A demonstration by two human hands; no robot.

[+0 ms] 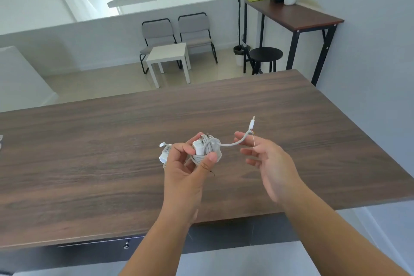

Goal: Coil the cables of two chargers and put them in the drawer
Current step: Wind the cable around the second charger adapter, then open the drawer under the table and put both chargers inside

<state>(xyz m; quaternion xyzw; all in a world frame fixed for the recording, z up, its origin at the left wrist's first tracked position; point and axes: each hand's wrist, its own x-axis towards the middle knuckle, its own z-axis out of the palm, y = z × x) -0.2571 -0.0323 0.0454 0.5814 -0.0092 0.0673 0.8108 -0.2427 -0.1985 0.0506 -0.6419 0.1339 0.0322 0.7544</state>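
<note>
My left hand (186,163) grips a white charger (200,146) above the wooden table (112,152); its grey-white cable (211,152) is wound round the plug body, prongs pointing up. A short free end of that cable arcs right to my right hand (259,154), which pinches it between fingertips, the connector (252,123) sticking upward. Behind my left hand, a second white charger (163,155) with its cable shows partly at the hand's left side; whether the hand holds it or it lies on the table I cannot tell. The drawer (94,247) under the table's front edge is closed.
A small keyhole or knob (126,245) marks the drawer front. Beyond the table stand a white side table (169,55), two grey chairs (177,33), a black stool (265,54) and a tall desk (293,14) at the right wall.
</note>
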